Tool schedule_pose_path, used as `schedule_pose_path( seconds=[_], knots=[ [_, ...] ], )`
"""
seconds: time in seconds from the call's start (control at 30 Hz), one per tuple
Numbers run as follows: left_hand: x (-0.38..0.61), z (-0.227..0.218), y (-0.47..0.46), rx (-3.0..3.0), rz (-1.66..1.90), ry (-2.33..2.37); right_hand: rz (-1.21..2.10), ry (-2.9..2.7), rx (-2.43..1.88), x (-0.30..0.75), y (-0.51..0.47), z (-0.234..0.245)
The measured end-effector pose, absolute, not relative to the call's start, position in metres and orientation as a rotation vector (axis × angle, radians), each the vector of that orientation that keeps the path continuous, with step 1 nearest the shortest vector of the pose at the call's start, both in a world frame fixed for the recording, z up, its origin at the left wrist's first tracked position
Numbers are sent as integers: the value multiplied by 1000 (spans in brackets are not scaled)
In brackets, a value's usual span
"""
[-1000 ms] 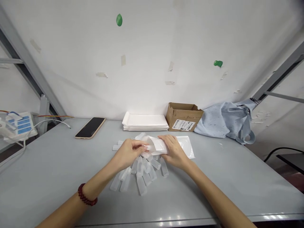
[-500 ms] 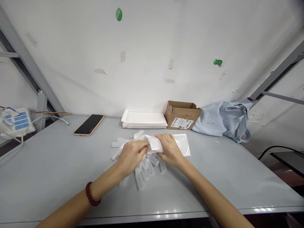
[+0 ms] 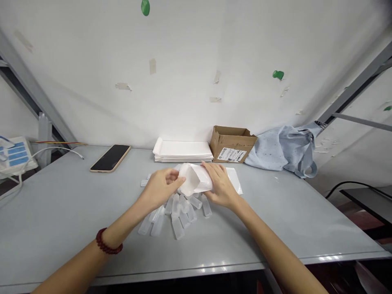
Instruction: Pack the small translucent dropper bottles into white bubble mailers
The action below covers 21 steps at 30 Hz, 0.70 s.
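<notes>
My right hand (image 3: 219, 185) grips a white pouch (image 3: 196, 181) held a little above the grey table (image 3: 67, 200), its mouth gaping open towards my left. My left hand (image 3: 159, 188) is closed at that mouth, fingers pinched at its edge; what they hold besides the edge is hidden. Several translucent plastic tubes (image 3: 176, 212) lie in a loose pile on the table under both hands. A flat clear bag (image 3: 234, 181) lies just right of my right hand.
A stack of white pouches (image 3: 183, 150) and an open cardboard box (image 3: 232, 143) stand at the back against the wall. A phone (image 3: 110, 158) lies back left, a light blue cloth (image 3: 283, 149) back right, a device with cables (image 3: 15, 153) at the far left.
The pouch has been lifted slightly and its mouth has opened wider. My left hand has shifted from the pile up to the mouth. The view has tilted up a little.
</notes>
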<state>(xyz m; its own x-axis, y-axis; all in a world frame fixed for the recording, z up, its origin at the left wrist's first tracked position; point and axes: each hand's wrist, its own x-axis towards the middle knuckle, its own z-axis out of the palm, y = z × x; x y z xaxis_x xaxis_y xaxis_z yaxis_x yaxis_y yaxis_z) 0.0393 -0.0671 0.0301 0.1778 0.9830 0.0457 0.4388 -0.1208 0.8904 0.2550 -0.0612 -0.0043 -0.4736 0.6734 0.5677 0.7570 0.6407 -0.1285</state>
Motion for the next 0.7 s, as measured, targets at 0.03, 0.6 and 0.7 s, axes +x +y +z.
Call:
schedule_pose_path(
  seconds=[0.03, 0.6, 0.7],
  knots=[
    [39, 31, -67, 1615, 776, 1293, -222, -2276, -1089, 254, -62, -4],
    [45, 19, -75, 2207, 1212, 1061, -436, -2294, -907, 244, -67, -13],
    [45, 8, -71, 2553, 1214, 874, -453, -2204, -838, 244, -67, -14]
  ],
)
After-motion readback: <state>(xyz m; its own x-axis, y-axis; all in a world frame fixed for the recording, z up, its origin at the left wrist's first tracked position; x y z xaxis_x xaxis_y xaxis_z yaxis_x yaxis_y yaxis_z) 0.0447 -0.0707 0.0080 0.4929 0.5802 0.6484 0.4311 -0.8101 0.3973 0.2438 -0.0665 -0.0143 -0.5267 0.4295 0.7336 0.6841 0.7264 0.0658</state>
